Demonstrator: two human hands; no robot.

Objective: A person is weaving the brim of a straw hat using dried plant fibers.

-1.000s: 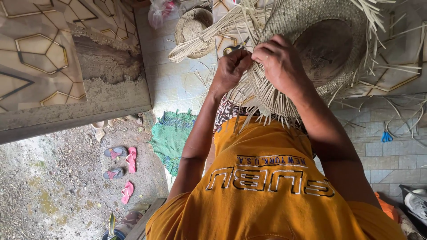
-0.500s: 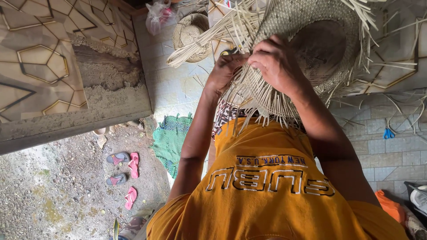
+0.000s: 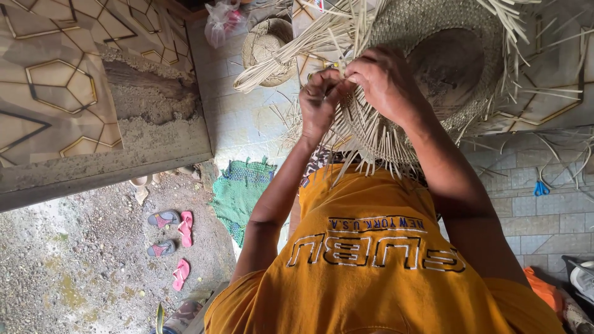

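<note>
Fingers [image 3: 337, 83] of the left hand [image 3: 322, 102] and right hand [image 3: 387, 83] were pinched together on pale straw strands [image 3: 322, 46] at the brim edge of a half-woven straw hat [image 3: 433, 37], held above the lap. Loose strand ends fanned out all round the brim. Beyond lay a second woven hat [image 3: 267, 43], a green mat [image 3: 241, 188], pink sandals [image 3: 176, 232] on open gravel, and blue scissors [image 3: 542, 187] on tiles.

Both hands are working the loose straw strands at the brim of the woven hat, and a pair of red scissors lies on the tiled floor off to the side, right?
Not quite: the scissors are blue, not red, as the head view shows. The rest holds: the left hand and right hand are both at the loose strands on the brim of the woven hat, and the scissors lie on the tiled floor.
</note>
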